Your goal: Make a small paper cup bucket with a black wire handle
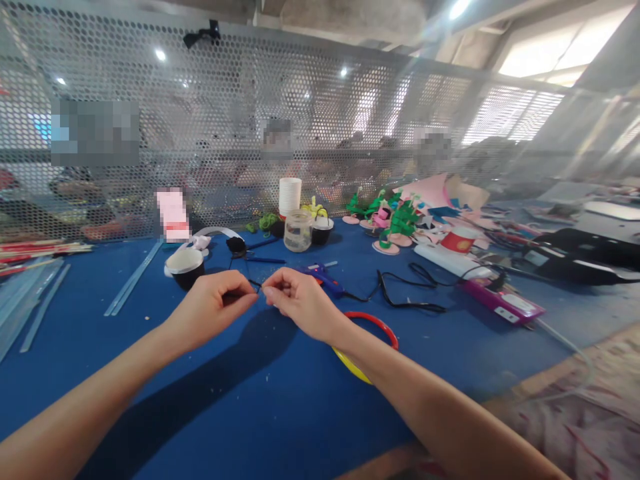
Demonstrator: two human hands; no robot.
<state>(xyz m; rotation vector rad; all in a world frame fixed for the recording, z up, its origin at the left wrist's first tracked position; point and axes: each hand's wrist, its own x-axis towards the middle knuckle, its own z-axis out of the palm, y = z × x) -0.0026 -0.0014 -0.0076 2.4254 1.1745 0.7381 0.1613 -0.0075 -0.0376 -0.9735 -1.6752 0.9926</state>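
Left fingers point(241, 304) and right fingers point(279, 300) pinch a dark strand point(259, 287) — well inside the table edge point(380, 461).

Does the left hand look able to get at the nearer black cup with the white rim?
Probably yes: that black cup stands just beyond the left hand, with nothing visible between them. The hand seems to pinch a thin dark strand, though, so may need to let go first.

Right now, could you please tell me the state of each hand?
Left hand: closed in a pinch, apparently holding a thin dark strand.
Right hand: closed in a pinch, apparently on the same strand.
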